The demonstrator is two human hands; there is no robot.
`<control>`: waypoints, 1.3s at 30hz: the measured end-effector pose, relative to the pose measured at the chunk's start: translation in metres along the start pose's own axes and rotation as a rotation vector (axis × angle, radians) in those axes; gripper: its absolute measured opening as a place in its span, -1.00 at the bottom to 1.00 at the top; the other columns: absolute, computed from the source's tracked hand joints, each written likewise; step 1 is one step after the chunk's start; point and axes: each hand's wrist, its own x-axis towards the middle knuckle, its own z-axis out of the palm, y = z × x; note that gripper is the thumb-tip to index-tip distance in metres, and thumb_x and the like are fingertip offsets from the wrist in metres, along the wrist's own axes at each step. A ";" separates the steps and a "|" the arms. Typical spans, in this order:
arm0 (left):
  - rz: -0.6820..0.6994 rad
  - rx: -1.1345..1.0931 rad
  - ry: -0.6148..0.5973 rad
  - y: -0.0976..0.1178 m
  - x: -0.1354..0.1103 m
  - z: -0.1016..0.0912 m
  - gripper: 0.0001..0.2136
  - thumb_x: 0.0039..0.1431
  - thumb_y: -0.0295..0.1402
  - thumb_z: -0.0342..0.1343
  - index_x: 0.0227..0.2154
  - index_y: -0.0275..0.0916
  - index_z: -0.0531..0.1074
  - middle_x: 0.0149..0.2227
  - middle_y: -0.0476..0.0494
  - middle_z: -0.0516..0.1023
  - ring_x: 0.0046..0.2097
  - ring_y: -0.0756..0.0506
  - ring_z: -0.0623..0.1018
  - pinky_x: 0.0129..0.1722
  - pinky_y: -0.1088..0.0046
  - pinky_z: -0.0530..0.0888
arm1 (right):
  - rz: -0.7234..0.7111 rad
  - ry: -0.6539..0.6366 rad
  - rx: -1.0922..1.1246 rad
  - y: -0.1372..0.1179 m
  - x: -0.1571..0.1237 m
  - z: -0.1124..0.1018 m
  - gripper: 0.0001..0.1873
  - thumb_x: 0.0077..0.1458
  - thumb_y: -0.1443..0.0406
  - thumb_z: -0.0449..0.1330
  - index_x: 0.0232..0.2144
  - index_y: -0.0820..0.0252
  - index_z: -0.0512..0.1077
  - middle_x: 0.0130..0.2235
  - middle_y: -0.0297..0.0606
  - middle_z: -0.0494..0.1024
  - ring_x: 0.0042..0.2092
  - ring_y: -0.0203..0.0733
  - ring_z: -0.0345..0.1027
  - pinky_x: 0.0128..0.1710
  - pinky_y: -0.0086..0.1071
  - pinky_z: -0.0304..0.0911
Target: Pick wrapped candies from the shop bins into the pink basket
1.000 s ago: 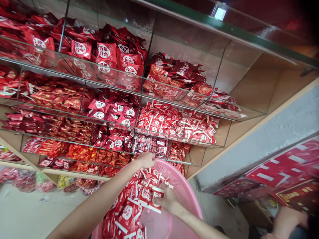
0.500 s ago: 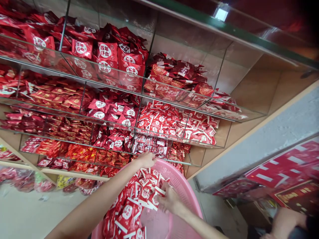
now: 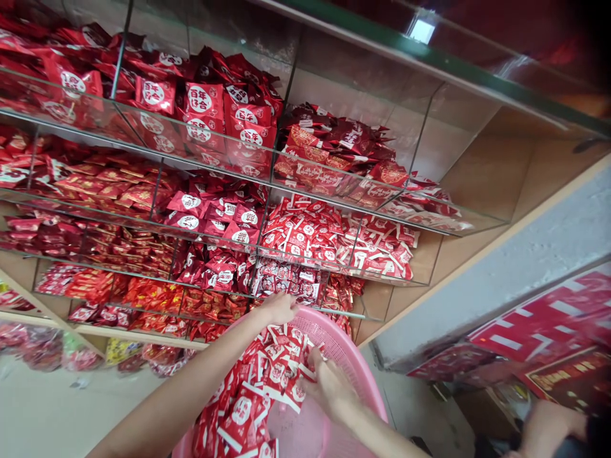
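Note:
A pink plastic basket (image 3: 356,356) holds a heap of small red-and-white wrapped packets (image 3: 281,362). At its far rim, my left hand (image 3: 280,309) is closed over the edge. My right hand (image 3: 331,385) is inside the basket at the right side of the heap. Its thumb and fingers are apart and bent against the packets, and its fingertips are partly hidden among them. Bare pink bottom shows below my right hand.
Glass-divided shelves (image 3: 305,254) full of red packets rise beyond the basket. A grey wall (image 3: 539,286) stands at right. Another person's hand (image 3: 551,426) is at the lower right. Bagged goods (image 3: 42,346) lie under the shelves at left.
My right hand has shifted slightly, its fingers now bent more against the packets. My left hand stays on the rim.

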 end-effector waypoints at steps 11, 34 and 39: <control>-0.006 0.024 0.010 -0.002 0.002 0.005 -0.65 0.12 -0.16 -0.21 -0.34 -0.18 0.44 -0.27 -0.21 0.53 -0.23 -0.18 0.51 -0.31 0.36 0.39 | -0.403 0.824 -0.395 0.013 0.054 -0.188 -0.69 0.14 0.20 -0.10 -0.18 0.22 0.33 -0.28 -0.10 0.45 -0.22 -0.09 0.32 -0.23 -0.30 0.16; -0.032 0.003 0.004 0.003 -0.005 0.001 -0.67 0.13 -0.19 -0.20 -0.36 -0.19 0.45 -0.28 -0.21 0.54 -0.23 -0.16 0.51 -0.30 0.38 0.38 | -0.148 0.454 -0.550 0.050 0.092 -0.241 -0.68 -0.07 0.00 0.12 -0.42 0.09 0.45 -0.28 -0.29 0.53 -0.18 -0.03 0.29 -0.21 -0.18 0.05; -0.024 0.007 -0.003 0.003 -0.003 0.001 -0.66 0.13 -0.19 -0.20 -0.36 -0.20 0.45 -0.30 -0.20 0.54 -0.26 -0.15 0.51 -0.32 0.38 0.38 | -0.251 0.534 -0.252 0.044 0.066 -0.250 -0.59 -0.10 -0.05 0.13 -0.46 0.18 0.41 -0.43 -0.27 0.50 -0.38 -0.20 0.31 -0.37 -0.36 0.13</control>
